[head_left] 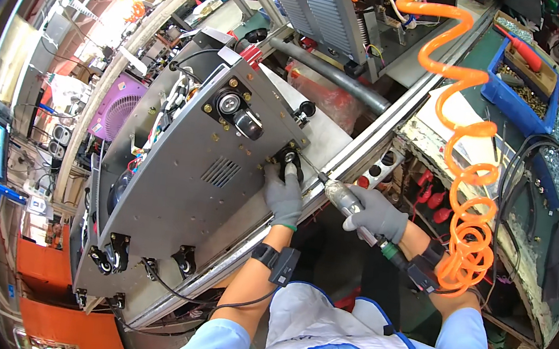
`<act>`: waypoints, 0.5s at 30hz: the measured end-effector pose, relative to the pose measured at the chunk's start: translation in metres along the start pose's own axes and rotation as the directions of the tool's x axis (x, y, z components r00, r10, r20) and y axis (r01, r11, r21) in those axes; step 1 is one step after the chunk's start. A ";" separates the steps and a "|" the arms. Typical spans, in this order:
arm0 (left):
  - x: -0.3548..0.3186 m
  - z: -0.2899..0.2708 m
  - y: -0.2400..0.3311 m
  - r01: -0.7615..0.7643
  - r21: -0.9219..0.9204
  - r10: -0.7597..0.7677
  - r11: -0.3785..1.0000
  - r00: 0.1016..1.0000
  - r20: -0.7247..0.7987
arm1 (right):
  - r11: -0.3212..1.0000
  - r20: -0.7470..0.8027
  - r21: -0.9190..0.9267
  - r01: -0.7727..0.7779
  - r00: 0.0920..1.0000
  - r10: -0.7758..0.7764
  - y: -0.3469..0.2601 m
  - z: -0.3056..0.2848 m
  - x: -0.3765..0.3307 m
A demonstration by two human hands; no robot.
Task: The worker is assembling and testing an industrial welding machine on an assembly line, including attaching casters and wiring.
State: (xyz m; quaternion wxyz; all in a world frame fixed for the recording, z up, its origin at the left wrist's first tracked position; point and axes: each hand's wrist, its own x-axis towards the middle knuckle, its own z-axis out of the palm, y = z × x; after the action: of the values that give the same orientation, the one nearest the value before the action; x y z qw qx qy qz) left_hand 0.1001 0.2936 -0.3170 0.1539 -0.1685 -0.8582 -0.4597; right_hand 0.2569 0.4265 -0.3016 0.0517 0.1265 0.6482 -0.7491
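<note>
A grey metal machine cabinet (218,160) lies tipped over in front of me, its underside facing me. My left hand (283,199), in a grey glove, has its fingers closed round a black caster (290,159) at the panel's near right corner. In my gloved right hand (380,215) is a pneumatic screwdriver (345,198), its thin bit reaching to the caster's mounting plate. Whether the bit sits in a screw is too small to tell. Another caster (247,123) is fixed higher on the same panel. More casters (118,252) show at its lower left end.
A coiled orange air hose (473,219) hangs at my right. Beyond it, a workbench holds a blue bin (520,92) of small screws and black cables (531,170). Another grey machine (320,15) stands at the far side. A metal rail (359,153) runs along the worktable's edge.
</note>
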 end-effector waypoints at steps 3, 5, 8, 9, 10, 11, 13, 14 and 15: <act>0.002 0.006 -0.002 -0.006 -0.019 0.006 1.000 1.000 0.020 | 0.990 0.000 0.141 -0.022 1.000 0.022 0.006 -0.001 0.000; 0.005 0.010 -0.013 0.014 -0.061 -0.007 0.998 0.993 0.114 | 0.970 0.012 0.242 -0.012 1.000 0.010 0.013 -0.002 0.000; 0.006 0.006 -0.004 0.065 -0.090 -0.047 0.994 0.980 0.193 | 0.998 -0.002 0.062 0.004 1.000 -0.004 0.003 -0.001 -0.009; 0.004 0.009 0.000 0.067 -0.131 -0.040 0.989 0.980 0.196 | 1.000 -0.058 -0.019 0.014 0.998 -0.015 0.034 0.000 0.006; 0.012 0.005 -0.017 0.043 -0.122 -0.019 0.992 0.981 0.195 | 0.997 -0.062 0.027 0.075 0.995 -0.074 0.024 0.006 0.002; 0.013 0.011 -0.028 0.017 -0.111 0.005 0.994 0.981 0.195 | 0.949 -0.095 -0.241 0.202 0.968 -0.230 0.022 0.008 -0.002; -0.002 0.009 0.002 0.014 0.007 -0.015 1.000 0.993 0.114 | 0.985 -0.187 -0.116 0.128 0.971 -0.149 0.029 0.016 -0.032; -0.002 0.014 0.004 -0.002 -0.027 0.005 1.000 0.992 0.127 | 0.994 -0.163 -0.002 0.106 0.981 -0.105 0.039 0.013 -0.043; 0.004 0.007 -0.004 0.022 -0.039 -0.017 0.999 0.993 0.120 | 0.986 -0.203 -0.080 0.145 0.966 -0.158 0.029 0.014 -0.064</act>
State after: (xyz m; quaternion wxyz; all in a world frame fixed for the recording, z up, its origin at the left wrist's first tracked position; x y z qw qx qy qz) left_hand 0.0942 0.2975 -0.3220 0.0943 -0.1903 -0.8581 -0.4675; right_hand 0.3235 0.4027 -0.3118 -0.0698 0.1527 0.6817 -0.7121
